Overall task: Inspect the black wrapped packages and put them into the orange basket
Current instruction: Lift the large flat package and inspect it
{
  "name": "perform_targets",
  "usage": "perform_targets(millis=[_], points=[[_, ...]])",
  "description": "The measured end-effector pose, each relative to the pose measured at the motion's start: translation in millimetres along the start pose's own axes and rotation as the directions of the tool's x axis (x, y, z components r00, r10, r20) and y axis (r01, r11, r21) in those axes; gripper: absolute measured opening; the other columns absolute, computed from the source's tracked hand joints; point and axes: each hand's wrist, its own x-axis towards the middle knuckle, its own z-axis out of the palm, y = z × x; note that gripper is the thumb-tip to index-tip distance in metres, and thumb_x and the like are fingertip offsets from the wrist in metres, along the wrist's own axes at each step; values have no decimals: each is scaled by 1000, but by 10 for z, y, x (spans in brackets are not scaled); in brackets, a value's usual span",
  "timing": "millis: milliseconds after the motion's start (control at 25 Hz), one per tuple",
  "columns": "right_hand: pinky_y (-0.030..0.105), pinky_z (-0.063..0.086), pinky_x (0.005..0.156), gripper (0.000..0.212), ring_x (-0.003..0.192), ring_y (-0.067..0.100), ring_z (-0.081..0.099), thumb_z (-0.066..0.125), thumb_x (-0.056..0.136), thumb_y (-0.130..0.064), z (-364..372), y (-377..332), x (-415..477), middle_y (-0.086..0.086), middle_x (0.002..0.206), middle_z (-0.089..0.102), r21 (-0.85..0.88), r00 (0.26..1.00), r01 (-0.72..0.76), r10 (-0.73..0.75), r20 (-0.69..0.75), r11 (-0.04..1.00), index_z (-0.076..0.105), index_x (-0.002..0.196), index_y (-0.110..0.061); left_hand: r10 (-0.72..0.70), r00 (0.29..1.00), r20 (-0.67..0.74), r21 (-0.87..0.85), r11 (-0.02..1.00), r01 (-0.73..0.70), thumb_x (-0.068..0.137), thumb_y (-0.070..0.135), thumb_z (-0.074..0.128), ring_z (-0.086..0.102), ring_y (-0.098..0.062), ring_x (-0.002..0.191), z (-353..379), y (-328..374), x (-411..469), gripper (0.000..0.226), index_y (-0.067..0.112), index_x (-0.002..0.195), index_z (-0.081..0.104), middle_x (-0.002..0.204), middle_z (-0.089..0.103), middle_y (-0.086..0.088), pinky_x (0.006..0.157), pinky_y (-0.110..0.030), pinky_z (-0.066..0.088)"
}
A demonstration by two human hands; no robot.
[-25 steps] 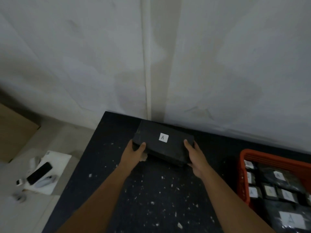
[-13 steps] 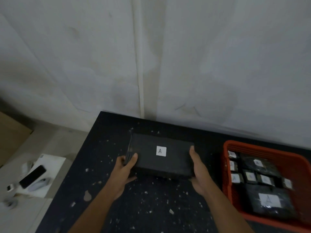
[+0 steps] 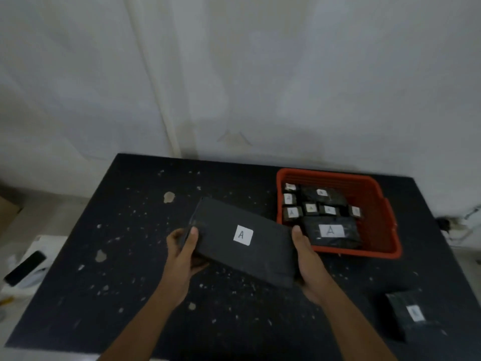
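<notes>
A large flat black wrapped package [image 3: 221,238] with a white "A" label is held above the middle of the black table [image 3: 130,256]. My left hand [image 3: 182,254] grips its left end, thumb on top. My right hand [image 3: 307,261] holds its right end, thumb along the edge. The orange basket [image 3: 374,209] stands just right of the package and holds several black packages with white labels. Another black wrapped package [image 3: 408,319] lies on the table near the front right.
The table is speckled with pale chips and pushed against a white wall. Left of the table, lower down, a phone [image 3: 24,264] lies on a white surface. A cable or plug [image 3: 453,222] sits past the table's right edge.
Both hands have lifted the package off the back of the table and brought it nearer and to the right, toward the basket. The view has swung right, showing the whole basket and another package.
</notes>
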Motion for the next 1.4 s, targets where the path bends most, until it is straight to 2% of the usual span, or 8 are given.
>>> perform_targets(millis=[160,320,520,640,800,1000,1240,1400], points=[[49,54,93,40,113,22,63,43,94,-61,-383,144,-488,-3,123,64,176,998,30,-21,-54,984,50,122,-33,14,998,61,-173,985,-3,72,49,66,52,-32,126,643,-324,-452,86,55,139,14,140,50,-1,100,-59,45],[52,57,91,42,110,25,65,50,94,-54,-640,317,-836,0,121,62,232,993,93,-75,-87,968,45,123,-24,-41,959,281,13,999,39,58,44,80,50,-22,125,1298,-793,-1016,107,61,138,11,139,45,11,98,-53,49],[49,55,93,77,113,29,66,66,60,-73,-1158,340,-1055,8,125,65,67,999,32,-34,19,997,53,114,-19,-135,937,322,39,991,130,56,34,83,54,-23,122,1449,-888,-1244,108,50,144,22,138,51,6,89,-47,54],[53,49,103,80,115,26,66,60,62,-79,-1378,181,-965,6,123,69,14,999,42,-43,31,999,59,121,-25,-178,911,371,132,982,138,55,33,89,59,-22,118,1380,-832,-1266,109,39,145,29,134,57,4,87,-39,55],[52,40,111,88,126,21,56,57,57,-93,-1317,-192,-782,-5,137,60,-88,977,214,-211,35,973,53,130,-43,-211,829,518,294,954,59,56,28,93,60,-18,121,1275,-733,-1262,111,32,147,29,136,58,1,99,-38,50],[49,45,109,73,118,23,65,66,69,-80,-1140,-498,-541,0,127,70,127,972,234,-236,1,964,65,125,-35,-212,736,643,496,847,-190,61,37,88,52,1,124,1165,-400,-1274,107,47,143,20,141,47,22,95,-19,49],[43,56,96,50,99,24,74,60,86,-63,-864,-481,-623,5,99,80,73,986,143,-148,76,987,73,107,-19,-127,902,412,404,913,-56,58,81,62,50,-26,128,1221,82,-922,99,38,143,34,146,45,-2,107,-51,41],[44,55,97,52,101,26,73,63,84,-62,-624,-475,-632,8,102,79,71,984,149,-155,89,986,72,107,-17,-198,898,392,472,882,-12,76,71,55,64,-25,109,1449,406,-781,68,27,127,54,124,63,-7,86,-40,54]])
